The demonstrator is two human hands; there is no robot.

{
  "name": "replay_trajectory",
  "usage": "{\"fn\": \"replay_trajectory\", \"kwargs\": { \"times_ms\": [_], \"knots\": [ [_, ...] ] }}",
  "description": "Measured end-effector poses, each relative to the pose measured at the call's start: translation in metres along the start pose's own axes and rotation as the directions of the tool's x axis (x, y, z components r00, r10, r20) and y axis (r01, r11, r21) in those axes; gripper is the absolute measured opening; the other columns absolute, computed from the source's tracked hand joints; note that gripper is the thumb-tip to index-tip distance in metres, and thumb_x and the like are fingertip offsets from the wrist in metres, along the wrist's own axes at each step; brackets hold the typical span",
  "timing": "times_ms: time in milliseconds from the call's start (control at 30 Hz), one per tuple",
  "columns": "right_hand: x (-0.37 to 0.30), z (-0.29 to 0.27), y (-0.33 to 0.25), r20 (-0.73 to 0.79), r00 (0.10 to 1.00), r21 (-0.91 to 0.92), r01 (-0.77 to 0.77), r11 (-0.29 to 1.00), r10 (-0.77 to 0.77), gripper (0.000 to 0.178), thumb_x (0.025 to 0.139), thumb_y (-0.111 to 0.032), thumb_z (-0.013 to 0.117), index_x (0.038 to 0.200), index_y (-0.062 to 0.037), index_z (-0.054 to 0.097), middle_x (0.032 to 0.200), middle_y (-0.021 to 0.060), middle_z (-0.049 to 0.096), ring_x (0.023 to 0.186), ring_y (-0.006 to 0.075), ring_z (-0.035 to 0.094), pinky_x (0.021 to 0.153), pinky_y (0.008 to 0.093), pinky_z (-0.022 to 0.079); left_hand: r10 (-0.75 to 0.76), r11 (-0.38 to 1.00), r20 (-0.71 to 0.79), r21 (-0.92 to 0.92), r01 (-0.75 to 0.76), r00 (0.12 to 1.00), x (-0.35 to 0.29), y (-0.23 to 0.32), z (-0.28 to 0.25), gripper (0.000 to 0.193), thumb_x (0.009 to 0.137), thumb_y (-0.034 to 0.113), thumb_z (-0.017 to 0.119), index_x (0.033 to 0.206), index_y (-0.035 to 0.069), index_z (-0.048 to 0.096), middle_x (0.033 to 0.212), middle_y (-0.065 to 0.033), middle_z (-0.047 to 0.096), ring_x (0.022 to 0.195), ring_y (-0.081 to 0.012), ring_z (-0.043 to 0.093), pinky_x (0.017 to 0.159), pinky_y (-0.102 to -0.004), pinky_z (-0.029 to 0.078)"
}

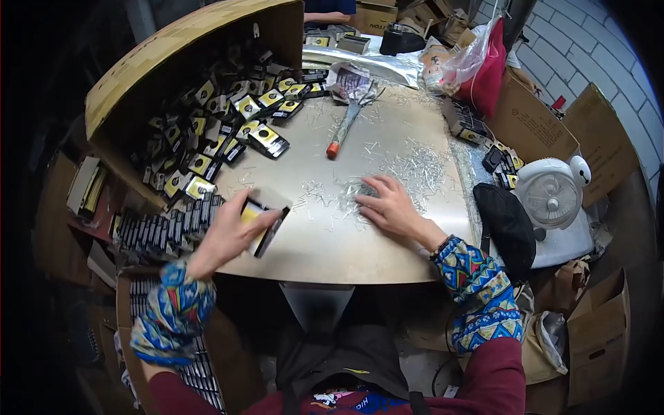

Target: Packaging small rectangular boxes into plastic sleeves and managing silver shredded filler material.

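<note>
My left hand [233, 232] is closed around a small black and yellow box [255, 220], held tilted above the near left part of the table [311, 256]. With fingers apart, my right hand [393, 206] reaches down onto loose, thin silvery metal pins [356, 190]; whether any lie between the fingertips is too blurred to tell. A larger heap of these pins [422, 166] spreads just beyond that hand. Many similar black and yellow boxes [266, 138] lie in a pile at the left, and a row of them [169, 225] stands close to my left hand.
A large cardboard carton [200, 31], open toward me, holds the pile. Mid-table lies a wrapped stick-like tool [342, 128] with an orange end. At right are a black pouch [507, 220], a white fan [551, 194] and cartons [602, 138]. Another person's arm [328, 16] shows at the far side.
</note>
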State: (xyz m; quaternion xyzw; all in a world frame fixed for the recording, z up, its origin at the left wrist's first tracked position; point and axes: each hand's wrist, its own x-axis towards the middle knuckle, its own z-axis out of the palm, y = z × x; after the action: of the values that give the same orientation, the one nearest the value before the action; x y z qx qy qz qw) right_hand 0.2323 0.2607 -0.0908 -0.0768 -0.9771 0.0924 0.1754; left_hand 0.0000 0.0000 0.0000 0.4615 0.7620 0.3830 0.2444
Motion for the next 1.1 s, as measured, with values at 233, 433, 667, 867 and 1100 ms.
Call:
{"fn": "replay_trajectory", "kwargs": {
  "times_ms": [233,433,667,867,1100],
  "knots": [
    [-0.018,0.008,-0.051,-0.07,0.998,-0.125,-0.008,0.992,0.0,0.028,0.089,-0.023,0.06,0.114,-0.0103,0.064,0.129,0.0166,0.051,0.122,0.0365,0.043,0.1,0.0447,0.037,-0.506,0.336,0.15,-0.873,0.354,0.85,-0.12,-0.043,0.072,0.025,0.099,0.033,0.048,0.108,0.012,0.055,0.076,0.0028,0.059,0.055,-0.0086,0.058,0.042,-0.0252,0.047],
    [-0.035,0.005,-0.07,-0.071,0.995,-0.152,0.06,0.987,-0.071,0.031,0.09,-0.02,0.058,0.117,-0.0046,0.06,0.127,0.0171,0.054,0.12,0.037,0.047,0.101,0.045,0.038,-0.541,-0.129,0.396,-0.911,0.392,0.742,-0.18,-0.093,0.112,0.031,0.1,0.04,0.044,0.119,0.017,0.051,0.096,-0.0037,0.065,0.085,-0.0221,0.066,0.073,-0.0483,0.056],
    [-0.041,0.008,-0.071,0.046,0.997,0.101,0.056,0.993,-0.061,0.032,0.093,-0.02,0.057,0.12,-0.004,0.06,0.131,0.0175,0.054,0.127,0.0351,0.045,0.107,0.0433,0.035,-0.624,0.16,0.314,-0.845,0.51,0.716,-0.204,-0.113,0.157,0.024,0.097,0.023,0.054,0.118,0.012,0.051,0.099,-0.0026,0.06,0.091,-0.011,0.061,0.071,-0.031,0.053],
    [-0.03,0.024,-0.079,-0.045,0.993,0.02,-0.106,0.994,0.107,0.041,0.098,-0.021,0.046,0.136,-0.0037,0.045,0.145,0.0196,0.038,0.134,0.0353,0.037,0.113,0.0464,0.026,-0.526,0.467,0.232,-0.726,0.506,0.818,-0.209,-0.131,0.192,0.025,0.089,0.01,0.063,0.112,0.001,0.06,0.097,-0.0063,0.064,0.087,-0.0119,0.059,0.076,-0.0239,0.046],
    [-0.021,0.041,-0.093,-0.055,0.98,0.398,-0.155,0.904,0.192,0.042,0.097,-0.022,0.049,0.134,-0.0038,0.045,0.144,0.022,0.036,0.135,0.0359,0.034,0.113,0.047,0.025,-0.427,0.205,0.425,-0.814,0.543,0.798,-0.208,-0.118,0.204,0.027,0.086,0.011,0.068,0.111,0.003,0.058,0.098,-0.0042,0.064,0.089,-0.0104,0.061,0.072,-0.0236,0.051]
  ]
}}
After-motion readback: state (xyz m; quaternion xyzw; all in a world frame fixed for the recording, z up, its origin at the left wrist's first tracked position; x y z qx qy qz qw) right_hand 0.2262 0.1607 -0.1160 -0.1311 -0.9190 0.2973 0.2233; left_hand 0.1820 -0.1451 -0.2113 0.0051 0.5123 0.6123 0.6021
